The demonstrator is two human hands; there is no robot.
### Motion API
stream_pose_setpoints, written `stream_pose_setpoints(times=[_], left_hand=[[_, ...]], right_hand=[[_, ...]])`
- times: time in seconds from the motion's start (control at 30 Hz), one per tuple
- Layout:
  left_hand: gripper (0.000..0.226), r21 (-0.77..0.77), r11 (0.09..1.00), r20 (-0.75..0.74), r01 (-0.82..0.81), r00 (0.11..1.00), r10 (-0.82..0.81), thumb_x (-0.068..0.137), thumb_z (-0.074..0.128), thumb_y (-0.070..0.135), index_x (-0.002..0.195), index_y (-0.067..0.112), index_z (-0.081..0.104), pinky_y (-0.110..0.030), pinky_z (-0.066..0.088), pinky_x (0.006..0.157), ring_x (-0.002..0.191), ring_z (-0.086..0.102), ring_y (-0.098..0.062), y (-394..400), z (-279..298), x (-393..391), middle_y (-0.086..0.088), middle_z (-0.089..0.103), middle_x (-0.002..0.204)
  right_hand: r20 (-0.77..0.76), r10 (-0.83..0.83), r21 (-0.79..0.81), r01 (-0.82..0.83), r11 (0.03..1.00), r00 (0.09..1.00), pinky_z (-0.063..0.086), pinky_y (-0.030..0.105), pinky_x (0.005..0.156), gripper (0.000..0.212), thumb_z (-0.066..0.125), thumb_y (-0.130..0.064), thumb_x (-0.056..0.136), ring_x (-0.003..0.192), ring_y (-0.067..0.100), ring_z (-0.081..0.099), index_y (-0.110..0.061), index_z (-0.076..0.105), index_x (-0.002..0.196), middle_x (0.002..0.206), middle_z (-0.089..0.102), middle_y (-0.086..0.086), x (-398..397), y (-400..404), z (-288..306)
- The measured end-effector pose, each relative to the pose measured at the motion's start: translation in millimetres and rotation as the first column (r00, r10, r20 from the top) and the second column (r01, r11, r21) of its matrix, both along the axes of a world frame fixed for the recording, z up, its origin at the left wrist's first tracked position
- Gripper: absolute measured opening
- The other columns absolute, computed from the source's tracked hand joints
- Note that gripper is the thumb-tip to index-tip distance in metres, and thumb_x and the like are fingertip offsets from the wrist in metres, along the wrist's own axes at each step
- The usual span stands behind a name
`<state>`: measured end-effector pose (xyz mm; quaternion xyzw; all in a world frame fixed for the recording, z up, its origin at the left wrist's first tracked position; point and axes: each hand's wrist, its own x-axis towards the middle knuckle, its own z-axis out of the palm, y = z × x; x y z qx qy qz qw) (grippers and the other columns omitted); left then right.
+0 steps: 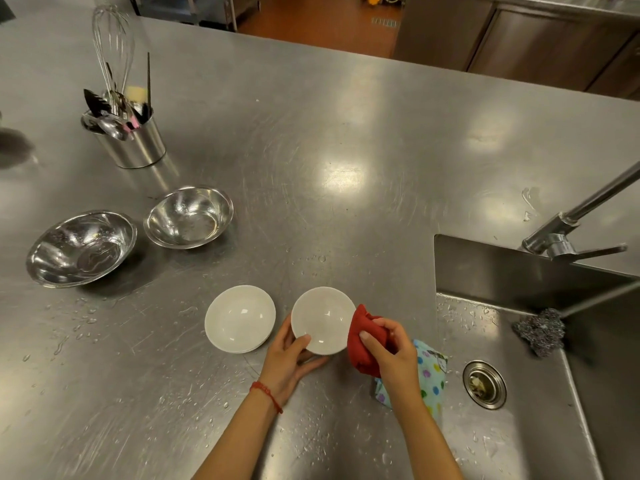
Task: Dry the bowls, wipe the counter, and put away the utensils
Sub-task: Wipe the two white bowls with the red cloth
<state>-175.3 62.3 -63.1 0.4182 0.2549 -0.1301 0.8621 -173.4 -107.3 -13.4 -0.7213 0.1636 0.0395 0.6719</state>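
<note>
Left fingers: curled round the near rim of the white bowl, thumb over the lip, the rest beneath; left hand tilts the bowl's inside toward the cloth, probably to steady it for drying.
Right fingers: closed in a bunch on the red cloth, wadded in the right hand; the cloth's upper edge touches the bowl's right rim, not yet inside it.
Spotted cloth: lies on the counter under the right wrist, just beside the sink; likely kept back for wiping.
Second white bowl: upright on the counter, just left of the held one, waiting its turn by my reckoning.
Counter water: droplets scattered near and left of the hands; wiping not yet done.
Steel bowls: large one and smaller one sit side by side, farther left; both show wet streaks inside.
Utensil holder: far left, upright, holding a whisk and other utensils.
Stage: drying the first white bowl, early in the task.
</note>
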Motion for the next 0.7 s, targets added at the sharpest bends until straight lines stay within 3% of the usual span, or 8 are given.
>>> stream_pose_setpoints(times=[0.3, 0.47, 0.53, 0.6, 0.7], left_hand=[[0.056, 0.025, 1.000, 0.070, 0.015, 0.997, -0.016, 0.083, 0.050, -0.008, 0.105, 0.043, 0.059, -0.042, 0.057, 0.064, 0.106, 0.057, -0.041, -4, 11, -8, -0.004, 0.052, 0.124], [0.049, 0.045, 0.996, 0.124, 0.079, 0.989, -0.085, 0.073, 0.060, 0.012, 0.112, 0.041, 0.057, -0.049, 0.055, 0.065, 0.107, 0.056, -0.034, -4, 32, -9, -0.006, 0.053, 0.122], [0.050, 0.094, 0.988, 0.150, 0.126, 0.979, -0.139, 0.072, 0.058, 0.021, 0.119, 0.038, 0.054, -0.051, 0.055, 0.064, 0.109, 0.056, -0.034, -5, 39, -11, -0.006, 0.053, 0.125], [0.048, 0.161, 0.974, 0.188, 0.157, 0.964, -0.187, 0.075, 0.056, 0.027, 0.122, 0.039, 0.052, -0.051, 0.055, 0.063, 0.106, 0.061, -0.030, -8, 44, -14, -0.003, 0.057, 0.124], [0.045, 0.336, 0.937, 0.264, 0.100, 0.945, -0.195, 0.080, 0.051, 0.026, 0.123, 0.037, 0.052, -0.047, 0.055, 0.078, 0.111, 0.059, -0.017, -14, 52, -16, 0.008, 0.059, 0.123]], right_hand=[[0.036, -0.019, 0.075, 0.017, 0.997, 0.999, 0.054, 0.015, 0.058, 0.025, 0.069, -0.018, 0.078, 0.095, 0.016, 0.058, -0.032, 0.059, 0.096, 0.105, 0.058, -0.014, 1, -5, 19], [0.136, 0.075, 0.103, -0.089, 0.991, 0.988, 0.055, 0.019, 0.064, 0.030, 0.069, -0.017, 0.078, 0.099, 0.012, 0.060, -0.037, 0.062, 0.099, 0.110, 0.059, -0.016, 2, -2, 41], [0.155, 0.164, -0.001, -0.165, 0.986, 0.974, 0.056, 0.020, 0.071, 0.034, 0.070, -0.017, 0.079, 0.100, 0.008, 0.058, -0.042, 0.060, 0.100, 0.110, 0.057, -0.021, 3, 3, 45], [0.136, 0.251, -0.227, -0.217, 0.949, 0.958, 0.051, 0.016, 0.079, 0.037, 0.069, -0.020, 0.080, 0.098, 0.003, 0.055, -0.047, 0.056, 0.102, 0.109, 0.054, -0.027, 3, 12, 45], [0.087, 0.341, -0.630, -0.213, 0.747, 0.936, 0.035, 0.004, 0.083, 0.039, 0.062, -0.021, 0.086, 0.102, 0.007, 0.050, -0.032, 0.051, 0.122, 0.122, 0.053, -0.008, -1, 29, 36]])
